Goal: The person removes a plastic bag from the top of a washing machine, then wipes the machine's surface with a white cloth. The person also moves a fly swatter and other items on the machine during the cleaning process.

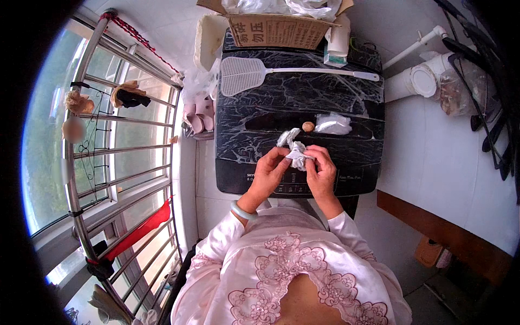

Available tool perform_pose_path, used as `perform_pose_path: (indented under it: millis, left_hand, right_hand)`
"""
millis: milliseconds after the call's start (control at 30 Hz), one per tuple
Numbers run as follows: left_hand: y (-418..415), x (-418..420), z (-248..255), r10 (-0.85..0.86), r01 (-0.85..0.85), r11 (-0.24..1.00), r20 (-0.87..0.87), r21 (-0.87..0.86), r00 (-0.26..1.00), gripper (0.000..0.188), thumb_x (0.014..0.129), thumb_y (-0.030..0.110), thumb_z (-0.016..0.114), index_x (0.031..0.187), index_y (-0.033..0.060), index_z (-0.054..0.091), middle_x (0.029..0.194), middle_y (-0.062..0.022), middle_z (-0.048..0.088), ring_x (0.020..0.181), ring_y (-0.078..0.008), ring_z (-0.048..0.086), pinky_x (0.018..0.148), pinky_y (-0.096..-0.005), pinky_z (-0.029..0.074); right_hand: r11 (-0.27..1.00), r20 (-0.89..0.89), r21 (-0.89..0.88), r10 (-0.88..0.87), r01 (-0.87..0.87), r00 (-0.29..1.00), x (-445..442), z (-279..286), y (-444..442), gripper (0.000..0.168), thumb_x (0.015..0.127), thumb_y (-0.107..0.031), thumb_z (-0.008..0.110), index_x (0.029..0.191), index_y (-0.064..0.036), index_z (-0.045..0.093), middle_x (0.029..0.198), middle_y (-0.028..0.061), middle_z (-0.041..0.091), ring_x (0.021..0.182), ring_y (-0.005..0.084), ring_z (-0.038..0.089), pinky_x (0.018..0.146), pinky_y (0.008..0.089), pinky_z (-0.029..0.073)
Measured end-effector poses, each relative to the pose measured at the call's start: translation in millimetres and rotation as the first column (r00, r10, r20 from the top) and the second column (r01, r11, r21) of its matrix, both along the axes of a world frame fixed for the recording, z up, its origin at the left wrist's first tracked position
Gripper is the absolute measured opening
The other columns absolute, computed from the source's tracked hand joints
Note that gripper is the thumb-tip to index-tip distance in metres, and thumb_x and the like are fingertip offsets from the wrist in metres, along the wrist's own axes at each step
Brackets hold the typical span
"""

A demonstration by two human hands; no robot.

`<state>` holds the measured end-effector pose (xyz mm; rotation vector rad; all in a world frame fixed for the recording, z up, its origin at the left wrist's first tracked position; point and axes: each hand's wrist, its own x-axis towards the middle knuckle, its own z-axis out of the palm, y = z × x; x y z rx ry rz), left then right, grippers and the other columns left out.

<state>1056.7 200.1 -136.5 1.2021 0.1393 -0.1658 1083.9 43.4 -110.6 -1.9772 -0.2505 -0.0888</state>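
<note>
Between my fingertips is a bunched white piece, a thin plastic bag or cloth (297,155); which one I cannot tell. My left hand (268,170), with a pale bangle (243,210) at the wrist, pinches its left side. The right side is gripped by the thumb and fingers of my right hand (321,170). A twisted white end (287,137) sticks out beyond the left fingers. Both hands are over the front of a black top-load washing machine (260,146). Just past them lie a brown walnut-like ball (308,126) and a folded white plastic bag (334,124).
A white fly swatter (243,76) lies across the back of the lid. Behind it stand a cardboard box (280,32) filled with plastic bags and a white roll (338,38). Metal window bars (122,118) run along the left; a white pipe (406,83) is at right.
</note>
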Motion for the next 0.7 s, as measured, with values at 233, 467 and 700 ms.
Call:
perform_pose_path:
  millis: [233, 467, 700]
  left_hand:
    - [4, -16, 2, -0.087, 0.079, 0.964, -0.022, -0.254, 0.996, 0.021, 0.096, 0.006, 0.054, 0.116, 0.002, 0.055, 0.109, -0.0027, 0.061, 0.102, -0.0097, 0.056, 0.09, -0.0264, 0.045]
    - [-1, -18, 11, -0.24, 0.235, 0.962, -0.023, -0.138, 0.97, 0.04, 0.095, 0.004, 0.053, 0.135, 0.002, 0.047, 0.126, -0.0061, 0.056, 0.116, -0.0151, 0.052, 0.097, -0.0298, 0.043]
    - [23, -13, 18, -0.123, 0.116, 0.98, 0.028, 0.162, 0.992, 0.027, 0.096, 0.006, 0.052, 0.123, 0.0007, 0.057, 0.12, -0.0062, 0.061, 0.111, -0.0139, 0.055, 0.092, -0.0275, 0.045]
  right_hand:
    - [0.996, -0.078, 0.062, 0.075, -0.071, 0.994, -17, -3, 13, 0.025, 0.088, 0.0, 0.057, 0.113, -0.001, 0.063, 0.117, 0.0151, 0.062, 0.106, 0.0268, 0.062, 0.087, 0.0335, 0.05]
    - [0.995, -0.099, 0.055, -0.078, 0.084, 0.992, -18, -14, -19, 0.022, 0.086, 0.001, 0.058, 0.106, -0.001, 0.066, 0.103, 0.015, 0.068, 0.097, 0.0268, 0.067, 0.084, 0.0347, 0.052]
    - [0.781, 0.22, -0.314, -0.493, 0.54, 0.842, 13, -12, -124, 0.028, 0.085, 0.003, 0.058, 0.111, -0.003, 0.065, 0.105, 0.0149, 0.067, 0.098, 0.0299, 0.063, 0.084, 0.0384, 0.051]
